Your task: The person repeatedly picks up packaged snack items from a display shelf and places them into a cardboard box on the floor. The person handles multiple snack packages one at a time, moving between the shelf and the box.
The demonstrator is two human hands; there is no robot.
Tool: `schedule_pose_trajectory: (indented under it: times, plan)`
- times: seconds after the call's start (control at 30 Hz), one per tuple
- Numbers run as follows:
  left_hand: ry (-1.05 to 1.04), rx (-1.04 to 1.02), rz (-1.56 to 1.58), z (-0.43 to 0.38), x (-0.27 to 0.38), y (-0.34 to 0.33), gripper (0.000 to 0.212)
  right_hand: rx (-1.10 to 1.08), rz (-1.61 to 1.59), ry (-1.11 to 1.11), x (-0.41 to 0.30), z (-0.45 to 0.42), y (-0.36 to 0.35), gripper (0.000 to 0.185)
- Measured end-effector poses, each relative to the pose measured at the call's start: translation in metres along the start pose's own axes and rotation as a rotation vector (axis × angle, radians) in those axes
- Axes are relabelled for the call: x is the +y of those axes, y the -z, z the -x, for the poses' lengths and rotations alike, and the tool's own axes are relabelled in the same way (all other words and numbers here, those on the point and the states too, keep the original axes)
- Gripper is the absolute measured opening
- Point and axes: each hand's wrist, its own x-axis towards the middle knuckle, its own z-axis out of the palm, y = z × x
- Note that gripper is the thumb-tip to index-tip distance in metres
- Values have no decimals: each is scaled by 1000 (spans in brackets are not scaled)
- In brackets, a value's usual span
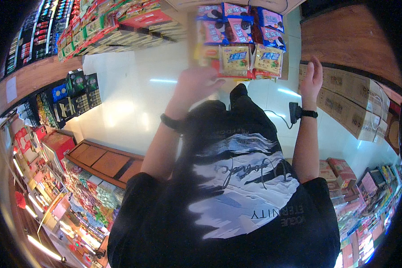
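Observation:
Pink-and-blue snack packets (240,30) lie in rows before me, in or on a cardboard box (192,37). Closer to my body are cream-coloured square packets (235,58) with printed writing and pictures of speckled squares. My left hand (201,82) is motion-blurred at the near left corner of these packets. Its thumb stands apart from the fingers and nothing shows between them; whether it touches the red edge there is unclear. My right hand (312,77) is raised to the right of the packets, fingers extended, holding nothing. Both wrists wear dark bands.
Large cardboard cartons (341,98) stand at the right under a brown wooden surface (338,33). A shelf of bagged snacks (97,30) is at upper left. Black boxes (82,85) sit at left, near a low brown rack (104,160). A dark device (294,112) with a cable appears beside my right wrist.

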Motion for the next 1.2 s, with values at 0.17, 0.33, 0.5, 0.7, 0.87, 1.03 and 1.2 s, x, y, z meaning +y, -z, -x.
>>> schedule_pose_trajectory:
  times: [0.17, 0.33, 0.5, 0.7, 0.87, 1.03, 1.2]
  plan:
    - [24, 34, -45, -2, 18, -17, 16, -259, 203, -301, 156, 56, 34, 32]
    - [148, 35, -51, 0, 22, -27, 18, -778, 169, -640, 256, 137, 54, 30]
    - [246, 72, -57, 24, 33, -18, 27, -1267, 314, -701, 258, 151, 41, 28]
    - [582, 76, 24, 131, -23, -36, 38, -1195, 374, -553, 211, 135, -1, 33]
    - [1019, 127, 152, 359, -94, -106, 40, -1312, 470, -390, 166, 123, -56, 33]
    - [1370, -375, 119, 635, -67, -201, 18, -1390, 447, -430, 151, 157, -101, 30]
    - [2021, 429, 1126, 695, 17, -252, 22, -1650, 1080, 735, 138, 157, -139, 28]
